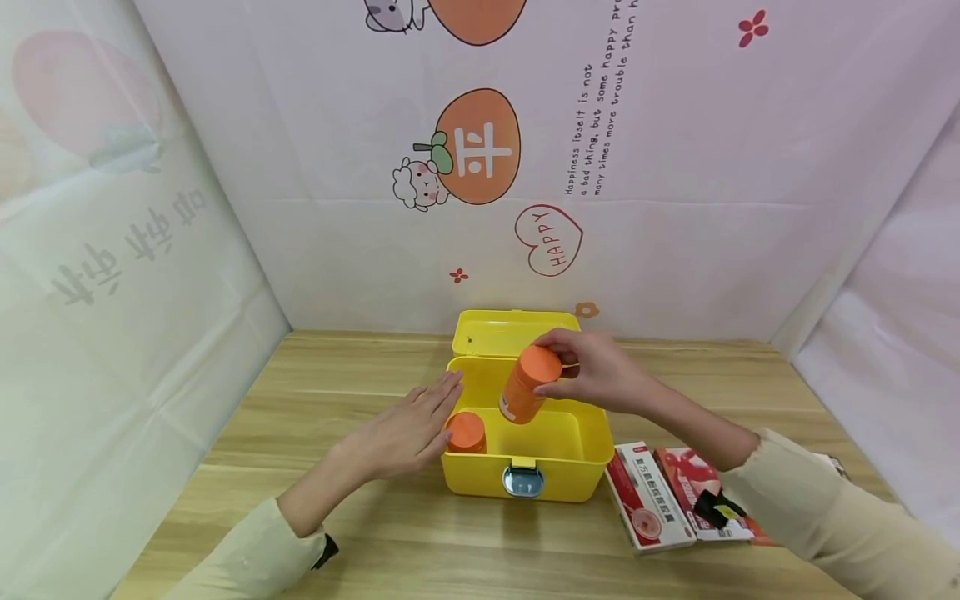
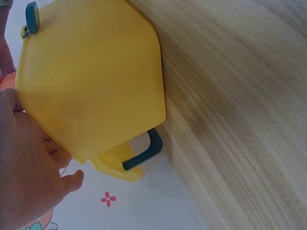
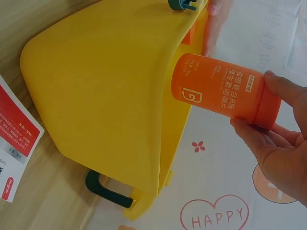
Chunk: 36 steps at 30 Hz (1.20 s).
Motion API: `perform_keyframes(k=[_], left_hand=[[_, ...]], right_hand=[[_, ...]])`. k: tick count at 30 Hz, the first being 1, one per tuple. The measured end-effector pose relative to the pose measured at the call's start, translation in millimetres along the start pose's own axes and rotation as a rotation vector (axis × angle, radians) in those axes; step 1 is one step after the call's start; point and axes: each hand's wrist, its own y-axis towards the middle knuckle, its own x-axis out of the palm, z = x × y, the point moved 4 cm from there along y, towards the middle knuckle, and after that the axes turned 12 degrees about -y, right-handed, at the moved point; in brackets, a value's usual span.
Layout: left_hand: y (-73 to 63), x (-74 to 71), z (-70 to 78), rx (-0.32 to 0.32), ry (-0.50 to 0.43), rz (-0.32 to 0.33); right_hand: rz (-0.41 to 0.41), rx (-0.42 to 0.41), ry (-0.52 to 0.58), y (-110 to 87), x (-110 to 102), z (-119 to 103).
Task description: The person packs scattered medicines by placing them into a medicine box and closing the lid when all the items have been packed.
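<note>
An orange pill bottle point(image 1: 522, 392) is held by its cap in my right hand point(image 1: 600, 371), tilted above the yellow storage box point(image 1: 480, 477). The right wrist view shows the thumb and fingers pinching the bottle point(image 3: 218, 88) near its lid, beside the box's opening. A second orange bottle point(image 1: 467, 432) stands inside the box at its left end. My left hand point(image 1: 408, 429) lies with extended fingers at the box's left rim, next to that bottle. In the left wrist view, the left hand point(image 2: 33, 163) is at the rim, its fingertips partly hidden.
The box's lid point(image 1: 517, 332) is raised at the back, and a clear latch point(image 1: 522, 481) sits on its front. To the right lie a white and red medicine box point(image 1: 651, 500) and a red box point(image 1: 693, 483), partly under my right forearm. A printed cloth point(image 1: 645, 275) hangs behind the wooden table point(image 1: 330, 383).
</note>
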Motion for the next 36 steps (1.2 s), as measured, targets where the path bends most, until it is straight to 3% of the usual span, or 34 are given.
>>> perform_keyframes(k=[30,36], left_hand=[[0.7,0.0,-1.0,-0.004,0.018,-0.01],[0.9,-0.9,-0.2,0.003,0.015,-0.011]], right_hand=[[-0.041,-0.116,-0.058,33.5,24.8,-13.5],[-0.073,-0.101,-0.066,40.9,32.1,-13.3]])
